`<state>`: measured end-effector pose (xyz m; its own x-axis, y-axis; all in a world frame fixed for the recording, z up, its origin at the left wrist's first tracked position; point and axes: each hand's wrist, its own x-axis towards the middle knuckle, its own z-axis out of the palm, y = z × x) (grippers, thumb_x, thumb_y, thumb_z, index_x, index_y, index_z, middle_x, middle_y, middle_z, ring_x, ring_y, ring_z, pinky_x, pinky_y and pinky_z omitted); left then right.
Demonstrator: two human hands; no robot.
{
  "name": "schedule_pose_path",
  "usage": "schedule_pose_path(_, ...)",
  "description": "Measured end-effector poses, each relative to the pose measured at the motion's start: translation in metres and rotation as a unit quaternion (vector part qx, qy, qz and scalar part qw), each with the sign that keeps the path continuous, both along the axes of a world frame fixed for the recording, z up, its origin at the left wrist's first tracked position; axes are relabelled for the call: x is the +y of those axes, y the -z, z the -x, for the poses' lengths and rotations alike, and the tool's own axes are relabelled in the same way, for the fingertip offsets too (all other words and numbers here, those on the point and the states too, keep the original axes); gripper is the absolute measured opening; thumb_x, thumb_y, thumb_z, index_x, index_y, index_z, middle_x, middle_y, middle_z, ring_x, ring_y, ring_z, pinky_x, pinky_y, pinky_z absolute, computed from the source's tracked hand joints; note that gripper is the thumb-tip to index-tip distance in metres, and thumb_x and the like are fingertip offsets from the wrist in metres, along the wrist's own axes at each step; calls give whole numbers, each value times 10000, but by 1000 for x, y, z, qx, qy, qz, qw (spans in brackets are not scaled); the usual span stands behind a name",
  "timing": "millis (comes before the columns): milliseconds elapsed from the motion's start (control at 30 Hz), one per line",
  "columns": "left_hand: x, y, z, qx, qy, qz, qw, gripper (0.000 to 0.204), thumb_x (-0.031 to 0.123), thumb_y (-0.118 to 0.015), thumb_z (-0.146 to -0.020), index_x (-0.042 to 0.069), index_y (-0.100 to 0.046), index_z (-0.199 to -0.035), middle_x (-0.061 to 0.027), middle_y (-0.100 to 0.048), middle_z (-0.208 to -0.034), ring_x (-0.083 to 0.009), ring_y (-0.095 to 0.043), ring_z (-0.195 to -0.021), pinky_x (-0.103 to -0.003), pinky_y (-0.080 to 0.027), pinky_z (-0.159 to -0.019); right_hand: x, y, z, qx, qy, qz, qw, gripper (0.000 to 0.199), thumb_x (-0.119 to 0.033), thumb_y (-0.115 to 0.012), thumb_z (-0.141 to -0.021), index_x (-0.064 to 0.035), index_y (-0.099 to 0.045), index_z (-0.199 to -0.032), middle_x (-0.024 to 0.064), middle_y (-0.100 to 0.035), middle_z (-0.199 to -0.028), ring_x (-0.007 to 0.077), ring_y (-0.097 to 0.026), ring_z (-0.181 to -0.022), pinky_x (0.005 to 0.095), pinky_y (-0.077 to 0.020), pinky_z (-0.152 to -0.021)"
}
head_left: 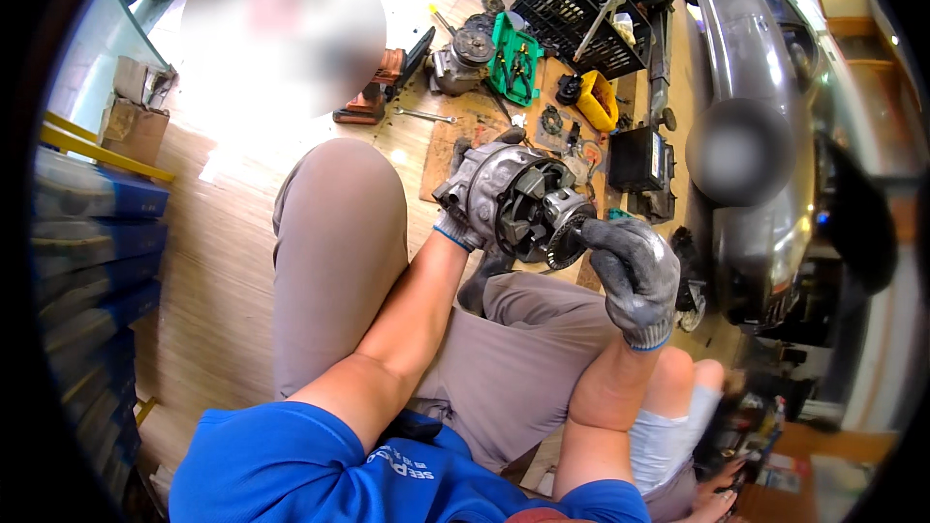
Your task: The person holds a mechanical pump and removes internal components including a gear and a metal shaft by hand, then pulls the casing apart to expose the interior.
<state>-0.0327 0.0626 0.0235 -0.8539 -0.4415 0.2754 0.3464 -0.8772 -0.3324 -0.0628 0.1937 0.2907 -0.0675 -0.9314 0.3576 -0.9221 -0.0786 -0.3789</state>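
Above my lap is an alternator (480, 189), its silvery housing toward the left and the claw-shaped rotor (531, 203) showing in the open side. My left hand (459, 225), in a grey work glove, is wrapped round the housing from behind; part of it is hidden. My right hand (635, 271), gloved too, has its fingers closed at the right end of the rotor, where a small toothed ring (566, 240) hangs. The fingertips touch the shaft end there. Whether the toothed ring is a separate piece I cannot tell.
Ahead on the floor stand a second alternator-like unit (462, 60), a wrench (424, 115), a green tool case (514, 60) and a yellow container (598, 102). A black box (636, 159), black crates (581, 5) and a grey car bumper (746, 48) lie rightward. Another person's legs (675, 412) are close by at right.
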Motion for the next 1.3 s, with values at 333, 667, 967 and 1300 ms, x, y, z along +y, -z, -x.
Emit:
schedule_pose_path(333, -4, -24, -9, -170, -83, 123, 974, 824, 721, -375, -987, 78, -391, -1504, -239, -573, -1387, -426, -585, -1264, -604, -492, -1062, 8, 19, 13, -120, 135, 16, 983, 236, 82, -717, -808, 27, -715, -1038, 147, -717, -893, 242, -700, -793, 330, -555, -716)
schedule_pose_path(667, -9, -17, -7, 13, -85, 49, 995, 937, 809, -447, -887, 76, -448, -1472, -238, -573, -1396, -409, -601, -1247, -586, -508, -1053, 6, 21, 15, -83, 303, -29, 949, 125, -69, -755, -866, 20, -721, -947, 134, -724, -861, 197, -688, -724, 313, -549, -666)
schedule_pose_path(967, -12, -9, -2, -10, -126, 129, 984, 944, 837, -387, -890, 69, -510, -1424, -231, -598, -1379, -406, -600, -1249, -577, -487, -1076, 3, 10, 9, -31, 234, -39, 971, 130, -66, -781, -846, 10, -708, -921, 141, -712, -832, 253, -696, -675, 328, -545, -618)
schedule_pose_path(1300, -31, -48, -28, -267, -181, 482, 815, 1010, 844, -338, -906, -16, -501, -1410, -239, -634, -1321, -393, -621, -1209, -540, -480, -1086, 4, 11, 12, -60, 198, -51, 977, 182, -22, -795, -832, 6, -721, -996, 144, -708, -876, 270, -706, -741, 344, -552, -651)
